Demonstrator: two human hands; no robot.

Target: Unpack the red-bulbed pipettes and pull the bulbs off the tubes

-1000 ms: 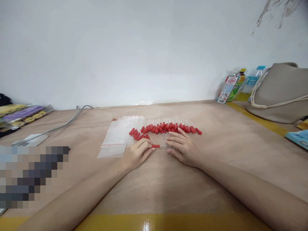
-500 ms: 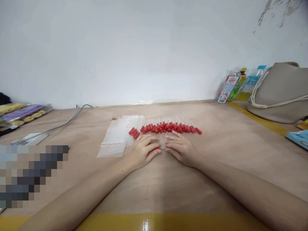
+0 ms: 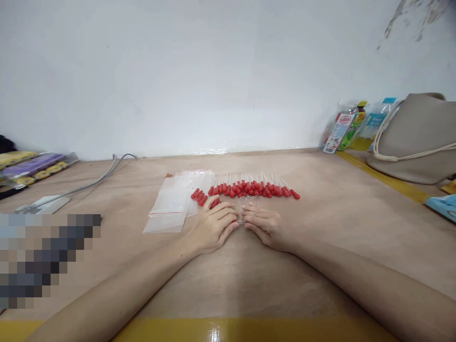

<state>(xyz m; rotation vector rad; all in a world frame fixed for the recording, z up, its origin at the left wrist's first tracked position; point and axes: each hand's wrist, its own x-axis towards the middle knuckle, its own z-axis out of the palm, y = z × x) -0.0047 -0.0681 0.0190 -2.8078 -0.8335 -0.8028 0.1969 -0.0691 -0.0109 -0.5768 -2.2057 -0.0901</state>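
Center frame on the worktop point(image 3: 320, 223), left hand point(image 3: 213, 227) and right hand point(image 3: 268, 225) are lying flat, grip open, fingertips pressing a small dropper bundle point(image 3: 251, 203). Those thin clear stems are looking light, slippery and fragile; red bulbs offer softer hold.

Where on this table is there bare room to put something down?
Bare wood lies right of the red-tipped droppers, up to the yellow stripe, and between the person's forearms. It is crowded around both hands, droppers and plastic bags.

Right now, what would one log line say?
left hand: flat on droppers | right hand: on clear bag | spare bags: left
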